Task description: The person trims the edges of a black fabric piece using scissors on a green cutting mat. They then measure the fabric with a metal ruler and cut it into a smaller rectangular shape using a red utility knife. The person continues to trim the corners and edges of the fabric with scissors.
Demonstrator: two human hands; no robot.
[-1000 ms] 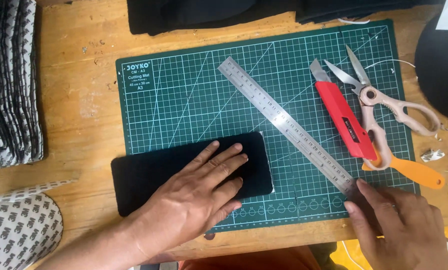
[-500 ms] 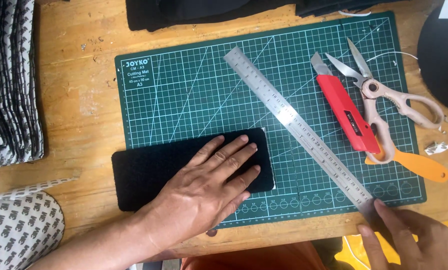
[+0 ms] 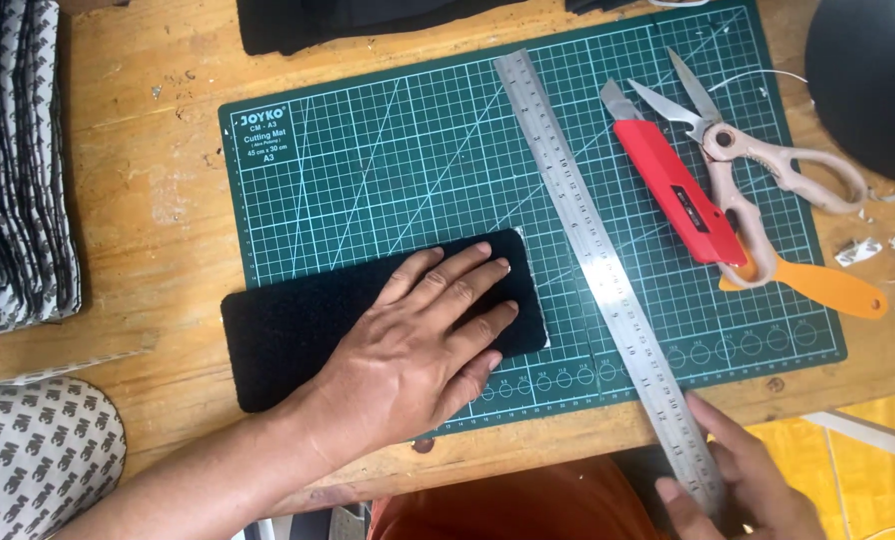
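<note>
Left hand [image 3: 418, 350] flat, fingers spread, on black pad [image 3: 288, 335] | right hand [image 3: 743, 480] pinching ruler [image 3: 608, 270] end | mat [image 3: 368, 170] centre bare

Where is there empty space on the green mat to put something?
Bare mat lies above the black pad, left of the ruler. Right of the ruler it is crowded: red knife, scissors.
</note>
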